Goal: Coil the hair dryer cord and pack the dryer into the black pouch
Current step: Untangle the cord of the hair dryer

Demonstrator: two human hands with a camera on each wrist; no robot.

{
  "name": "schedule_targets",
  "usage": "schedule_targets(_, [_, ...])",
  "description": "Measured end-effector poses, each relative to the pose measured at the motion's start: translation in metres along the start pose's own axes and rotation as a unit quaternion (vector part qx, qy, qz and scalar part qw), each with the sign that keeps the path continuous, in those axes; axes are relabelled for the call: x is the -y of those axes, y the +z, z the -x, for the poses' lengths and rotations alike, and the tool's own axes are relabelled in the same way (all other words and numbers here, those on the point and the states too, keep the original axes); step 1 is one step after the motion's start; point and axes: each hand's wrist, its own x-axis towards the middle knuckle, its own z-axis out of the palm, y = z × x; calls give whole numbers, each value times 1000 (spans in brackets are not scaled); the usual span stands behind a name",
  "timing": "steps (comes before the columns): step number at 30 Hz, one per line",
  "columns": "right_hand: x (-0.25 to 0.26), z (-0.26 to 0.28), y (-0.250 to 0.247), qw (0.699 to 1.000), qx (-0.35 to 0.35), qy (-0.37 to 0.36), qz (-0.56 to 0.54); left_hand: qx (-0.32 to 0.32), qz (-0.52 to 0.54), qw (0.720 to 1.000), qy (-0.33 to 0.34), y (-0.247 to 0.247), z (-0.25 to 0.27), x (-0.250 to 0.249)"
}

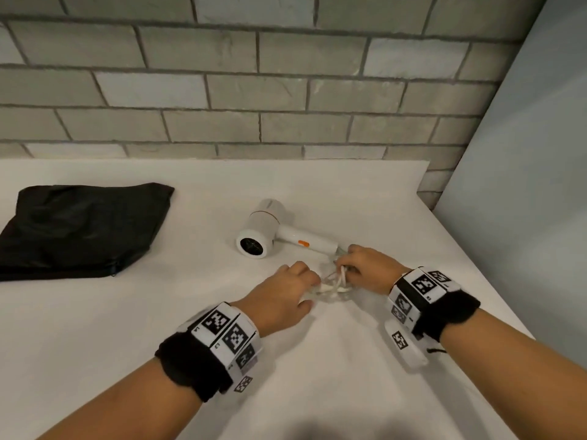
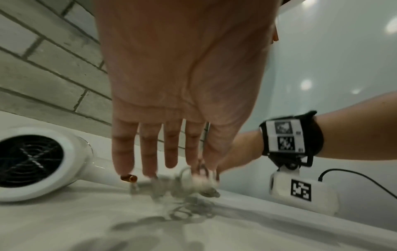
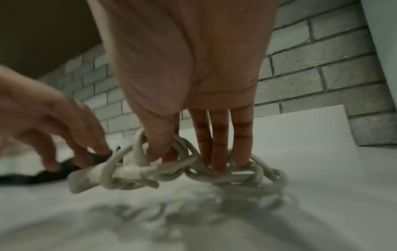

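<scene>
A: Where is the cord (image 3: 171, 171) right now?

B: Bunched in loops on the white table (image 1: 158, 312), just off the end of the hair dryer's (image 1: 273, 231) handle. The right hand (image 1: 368, 268) has it: in the right wrist view thumb and forefinger pinch a loop while the other fingers (image 3: 219, 144) reach down straight into the bundle.

A: And the left hand (image 1: 279, 300)?

B: It sits just beside the bundle on the near-left side. In the left wrist view its fingers (image 2: 148, 149) hang straight down with the tips at the blurred loops. Nothing shows them curled round the cord, so I take it as steadying, not gripping.

A: How does the dryer lie from the grip?

B: Up and to the left of both hands. Its handle runs from the barrel toward the right hand, so the long axis of the handle points almost straight at the grip. The barrel lies across that, with its dark grille end facing the near-left.

A: Which hand is nearer the handle?

B: The right, by a little. I judge the coil isn't secured yet; the loops look loose and uneven.

A: The pouch (image 1: 79, 227)?

B: Flat at the far left of the table, well apart from the dryer, on the left hand's side.
</scene>
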Motion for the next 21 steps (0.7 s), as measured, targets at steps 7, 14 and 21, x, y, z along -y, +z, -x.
schedule_targets(7, [29,12,-18,971,-73,-34,-223,-176,51,983,31,-17,0,3])
schedule_targets(14, [55,30,-25,918,-234,-90,-307,-257,243,935,36,-27,10,0])
schedule_targets(21, [77,32,-20,939,-260,-126,-186,-321,130,937,36,-22,15,-2])
